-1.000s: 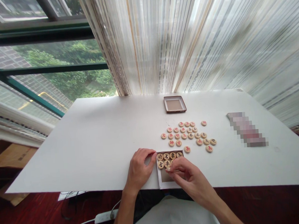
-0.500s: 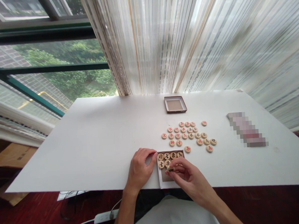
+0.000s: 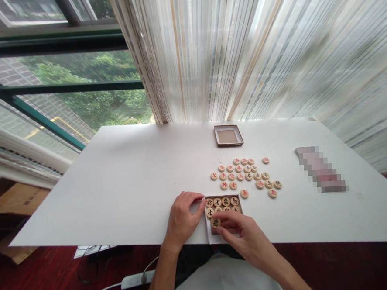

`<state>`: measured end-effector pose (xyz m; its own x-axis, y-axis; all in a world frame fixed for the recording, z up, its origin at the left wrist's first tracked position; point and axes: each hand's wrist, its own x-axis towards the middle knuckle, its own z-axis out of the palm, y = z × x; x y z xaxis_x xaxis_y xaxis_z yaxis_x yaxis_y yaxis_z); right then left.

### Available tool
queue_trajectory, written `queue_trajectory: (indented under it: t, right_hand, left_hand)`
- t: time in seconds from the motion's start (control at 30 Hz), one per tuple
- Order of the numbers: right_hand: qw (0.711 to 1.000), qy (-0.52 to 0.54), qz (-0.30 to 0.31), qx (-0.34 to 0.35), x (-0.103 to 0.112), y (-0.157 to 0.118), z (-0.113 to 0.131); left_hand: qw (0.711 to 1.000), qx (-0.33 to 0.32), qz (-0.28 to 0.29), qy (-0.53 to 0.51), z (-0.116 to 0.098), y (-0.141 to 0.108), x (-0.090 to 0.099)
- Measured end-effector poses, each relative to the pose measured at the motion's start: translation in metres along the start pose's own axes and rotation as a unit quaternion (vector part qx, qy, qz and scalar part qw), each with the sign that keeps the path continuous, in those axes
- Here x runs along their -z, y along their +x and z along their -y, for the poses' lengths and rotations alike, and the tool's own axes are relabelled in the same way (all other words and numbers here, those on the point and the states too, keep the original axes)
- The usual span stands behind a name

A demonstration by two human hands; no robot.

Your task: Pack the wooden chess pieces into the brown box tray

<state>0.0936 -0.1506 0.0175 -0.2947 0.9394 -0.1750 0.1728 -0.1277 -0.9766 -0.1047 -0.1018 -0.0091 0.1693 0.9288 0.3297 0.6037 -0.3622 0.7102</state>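
Note:
My left hand (image 3: 184, 215) steadies the upper left corner of a small open box (image 3: 209, 231), thumb and fingers closed at its edge. Inside the box, round wooden Chinese chess pieces (image 3: 217, 202) with black characters lie in rows. My right hand (image 3: 242, 227) pinches one more piece (image 3: 215, 223), black character facing up, over the third row at the box's left side. That hand covers the box's lower right and part of the second row. Beyond the box, loose chess pieces (image 3: 240, 176) with red or black characters lie spread on the table.
The white table (image 3: 124, 188) reaches back to striped curtains (image 3: 201, 52) and a window at left. An open box lid (image 3: 229, 137) sits near the far edge. A blurred-out item (image 3: 321, 170) lies at right. On the floor is a power strip (image 3: 136, 280).
My right hand has tipped the chess piece from on edge to nearly flat and moved it slightly left and down inside the box. My left hand has stayed at the corner.

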Motion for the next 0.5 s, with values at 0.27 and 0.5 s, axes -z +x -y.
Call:
queue_trajectory:
  t: [0.27, 0.5]
  right_hand:
    - [0.998, -0.041, 0.021, 0.046, -0.0003, 0.0007, 0.0019]
    - [0.997, -0.081, -0.004, 0.017, -0.0063, 0.0026, 0.001]
  left_hand:
    - [1.0, -0.001, -0.005, 0.0, -0.0005, 0.0, -0.0007]
    - [1.0, -0.001, -0.002, 0.005, -0.0003, 0.0007, 0.0]
